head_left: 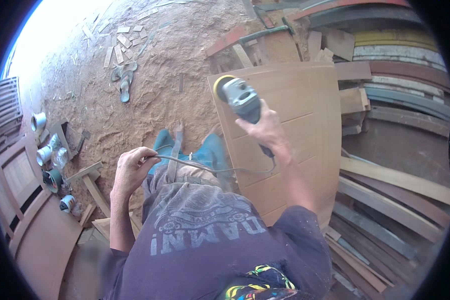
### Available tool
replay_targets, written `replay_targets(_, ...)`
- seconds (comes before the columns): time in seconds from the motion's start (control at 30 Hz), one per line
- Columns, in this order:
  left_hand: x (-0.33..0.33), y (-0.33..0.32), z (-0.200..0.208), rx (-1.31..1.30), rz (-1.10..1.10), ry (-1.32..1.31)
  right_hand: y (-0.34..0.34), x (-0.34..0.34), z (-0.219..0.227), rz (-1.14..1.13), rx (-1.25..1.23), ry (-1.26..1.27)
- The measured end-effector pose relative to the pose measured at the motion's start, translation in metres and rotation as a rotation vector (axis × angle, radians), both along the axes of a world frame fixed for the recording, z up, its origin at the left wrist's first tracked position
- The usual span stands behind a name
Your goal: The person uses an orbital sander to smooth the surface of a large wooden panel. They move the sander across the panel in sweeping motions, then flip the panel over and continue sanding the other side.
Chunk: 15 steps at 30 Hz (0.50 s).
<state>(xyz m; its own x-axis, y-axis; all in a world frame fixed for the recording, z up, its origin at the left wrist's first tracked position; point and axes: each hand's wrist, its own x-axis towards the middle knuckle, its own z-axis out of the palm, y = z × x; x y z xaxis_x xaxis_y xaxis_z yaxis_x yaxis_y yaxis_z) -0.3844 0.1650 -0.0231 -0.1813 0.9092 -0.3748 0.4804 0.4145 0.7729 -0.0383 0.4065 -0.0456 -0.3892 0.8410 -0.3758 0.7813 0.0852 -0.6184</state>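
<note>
My right hand [265,129] is wrapped round the dark body of a grey power sander [241,97]. Its round yellow pad [222,87] is over the far left corner of a light brown wooden panel [285,115] with grooves across it; whether the pad touches the wood I cannot tell. From the tool's rear a grey cord [235,170] loops left across my front. My left hand [135,162] pinches that cord between thumb and fingers, to the left of my waist.
Planks and boards [400,200] are stacked along the right. Sandals [125,80] and wood offcuts [120,47] lie on the dusty ground. Cans [44,155] stand at the left beside a wooden door [47,240]. A clamp [265,34] lies beyond the panel.
</note>
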Motion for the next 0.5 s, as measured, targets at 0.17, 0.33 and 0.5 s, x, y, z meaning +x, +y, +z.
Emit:
replay_targets(0.17, -0.002, -0.009, 0.005, -0.046, 0.072, -0.016, 0.0, -0.027, -0.005, 0.113, 0.003, -0.106)
replay_targets(0.33, 0.009, 0.005, -0.007, 0.023, 0.054, -0.034, 0.022, 0.003, 0.008, 0.041, 0.009, -0.194)
replay_targets(0.5, 0.034, 0.039, -0.002, -0.013, 0.003, -0.074, 0.049, 0.029, 0.012, -0.041, 0.009, -0.183)
